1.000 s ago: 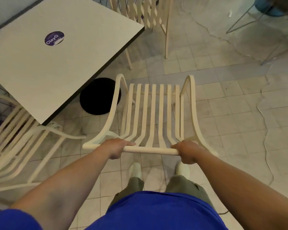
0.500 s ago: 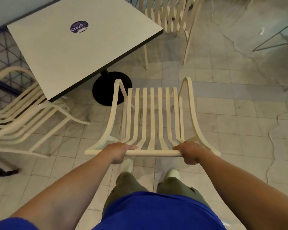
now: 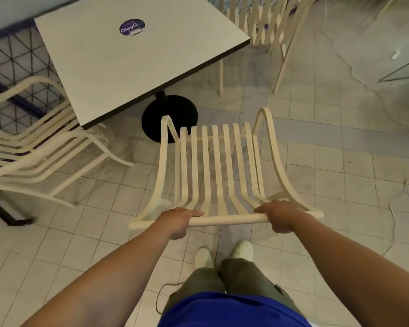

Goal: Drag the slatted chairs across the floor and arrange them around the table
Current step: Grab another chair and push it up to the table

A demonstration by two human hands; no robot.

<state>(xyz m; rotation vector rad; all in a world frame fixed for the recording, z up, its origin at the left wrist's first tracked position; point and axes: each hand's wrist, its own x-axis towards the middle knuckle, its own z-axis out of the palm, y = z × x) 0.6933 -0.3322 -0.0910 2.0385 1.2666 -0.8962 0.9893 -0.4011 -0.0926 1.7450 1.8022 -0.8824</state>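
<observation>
A cream slatted chair point(image 3: 219, 166) stands in front of me, its seat facing the square white table point(image 3: 118, 67). My left hand point(image 3: 178, 220) grips the top rail of its back on the left, my right hand point(image 3: 280, 217) grips the same rail on the right. The chair's front edge sits near the table's black round base point(image 3: 175, 112), just off the table's near corner. A second slatted chair point(image 3: 33, 156) stands at the table's left side, partly under the top. A third one point(image 3: 265, 22) stands beyond the table's right edge.
A dark wire-grid fence point(image 3: 17, 60) runs behind the left chair. A black metal foot point(image 3: 7, 215) lies on the tiles at left. Cracked tiled floor spreads to the right, with a thin metal frame point(image 3: 401, 69) at the far right. A thin cord point(image 3: 161, 296) lies by my legs.
The table and left chair have shifted right and down in view as I moved back and to the right with the chair. Both hands keep their grip on the rail.
</observation>
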